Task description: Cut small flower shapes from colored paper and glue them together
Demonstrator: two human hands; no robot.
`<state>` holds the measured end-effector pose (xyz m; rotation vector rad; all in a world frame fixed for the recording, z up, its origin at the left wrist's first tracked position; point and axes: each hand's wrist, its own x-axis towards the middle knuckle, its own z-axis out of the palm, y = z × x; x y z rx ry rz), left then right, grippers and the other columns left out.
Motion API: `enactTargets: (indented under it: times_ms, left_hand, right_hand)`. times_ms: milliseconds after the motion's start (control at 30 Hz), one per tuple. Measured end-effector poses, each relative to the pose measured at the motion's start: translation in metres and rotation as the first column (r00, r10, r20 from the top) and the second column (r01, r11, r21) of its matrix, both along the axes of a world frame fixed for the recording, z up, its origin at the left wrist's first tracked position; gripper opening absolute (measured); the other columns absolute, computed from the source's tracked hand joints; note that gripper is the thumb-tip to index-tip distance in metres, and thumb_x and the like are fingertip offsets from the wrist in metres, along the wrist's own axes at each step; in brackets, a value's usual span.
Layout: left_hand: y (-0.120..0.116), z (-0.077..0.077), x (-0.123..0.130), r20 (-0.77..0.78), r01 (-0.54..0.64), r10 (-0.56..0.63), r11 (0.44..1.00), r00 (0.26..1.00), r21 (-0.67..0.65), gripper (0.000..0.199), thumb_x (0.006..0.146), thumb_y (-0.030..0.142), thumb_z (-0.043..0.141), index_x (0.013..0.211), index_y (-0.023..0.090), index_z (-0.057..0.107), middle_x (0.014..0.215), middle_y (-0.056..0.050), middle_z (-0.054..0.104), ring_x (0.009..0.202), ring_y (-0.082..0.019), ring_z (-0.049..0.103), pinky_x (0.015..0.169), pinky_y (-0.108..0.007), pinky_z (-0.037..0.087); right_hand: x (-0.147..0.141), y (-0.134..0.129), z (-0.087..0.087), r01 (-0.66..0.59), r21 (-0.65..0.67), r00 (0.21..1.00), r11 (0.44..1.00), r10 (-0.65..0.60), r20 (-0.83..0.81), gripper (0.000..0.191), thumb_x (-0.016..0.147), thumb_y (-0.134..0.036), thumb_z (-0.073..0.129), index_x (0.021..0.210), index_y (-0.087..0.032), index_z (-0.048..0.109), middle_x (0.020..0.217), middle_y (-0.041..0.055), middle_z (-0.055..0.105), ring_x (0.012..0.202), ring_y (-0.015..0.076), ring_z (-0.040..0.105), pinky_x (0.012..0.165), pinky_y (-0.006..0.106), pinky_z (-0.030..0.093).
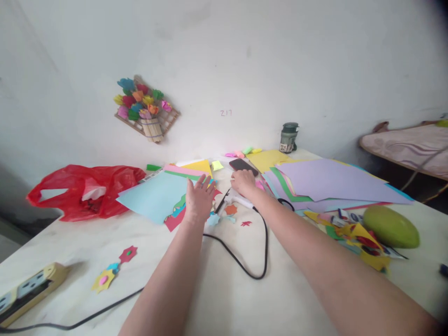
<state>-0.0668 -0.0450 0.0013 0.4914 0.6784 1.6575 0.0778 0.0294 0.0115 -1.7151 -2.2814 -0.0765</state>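
My left hand (200,198) is open, its fingers spread, over the edge of a pile of coloured paper scraps (177,217). Farther right, my right hand (243,181) reaches down with its fingers curled together, just in front of a dark phone (244,164). Whatever its fingertips may hold is hidden. A white hot glue gun (238,200) with a black cord lies directly below that hand. Near the gun are an orange paper cutout (230,210), a red paper cutout (246,224) and a light blue one (213,219).
Coloured sheets (329,179) are stacked right, with light blue sheets (150,196) left. A red plastic bag (115,175), power strip (31,289) and paper flowers (104,280) occupy the left side. A green mango (390,227) lies right; a bottle (289,137) stands by the wall.
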Motion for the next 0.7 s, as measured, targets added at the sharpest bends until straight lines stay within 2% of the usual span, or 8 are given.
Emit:
enactTargets:
  times_ms: [100,267,533,700]
  left_hand:
    - [0.002,-0.002,0.002,0.052,0.035,-0.035,0.999,0.998,0.012,0.054,0.088,0.062,0.034,0.111,0.022,0.062,0.137,-0.008,0.053,0.126,-0.027,0.049,0.108,-0.042,0.033]
    - [0.013,0.001,0.003,0.1,0.036,-0.029,0.997,0.995,-0.071,0.051,0.088,0.06,0.035,0.109,0.022,0.061,0.138,-0.01,0.051,0.128,-0.029,0.046,0.108,-0.046,0.032]
    - [0.044,0.015,-0.011,0.129,-0.135,0.151,0.982,0.98,-0.13,0.041,0.09,0.054,0.032,0.096,0.021,0.057,0.133,-0.01,0.052,0.124,-0.025,0.051,0.108,-0.039,0.034]
    - [0.064,0.017,-0.017,0.127,-0.193,0.214,0.968,0.969,-0.162,0.044,0.091,0.054,0.027,0.103,0.023,0.055,0.132,-0.011,0.051,0.123,-0.023,0.052,0.102,-0.038,0.04]
  right_hand:
    - [-0.014,0.01,0.001,-0.056,-0.066,0.996,0.996,0.06,0.06,0.033,0.085,-0.024,0.049,0.109,-0.016,0.071,0.113,0.0157,0.068,0.11,0.0278,0.057,0.09,0.038,0.037]
    - [-0.031,0.029,0.002,-0.092,-0.094,0.991,0.991,0.1,0.086,0.037,0.084,-0.02,0.052,0.118,-0.017,0.067,0.123,0.0141,0.064,0.113,0.0272,0.058,0.088,0.033,0.042]
    - [-0.05,0.069,0.002,-0.148,-0.096,0.982,0.984,0.157,0.106,0.042,0.082,-0.011,0.05,0.123,-0.012,0.06,0.127,0.0176,0.058,0.114,0.0283,0.056,0.087,0.035,0.046]
    - [-0.06,0.1,-0.003,-0.169,-0.096,0.972,0.981,0.181,0.147,0.049,0.08,-0.007,0.05,0.128,-0.014,0.056,0.135,0.0169,0.05,0.121,0.0303,0.049,0.094,0.038,0.042]
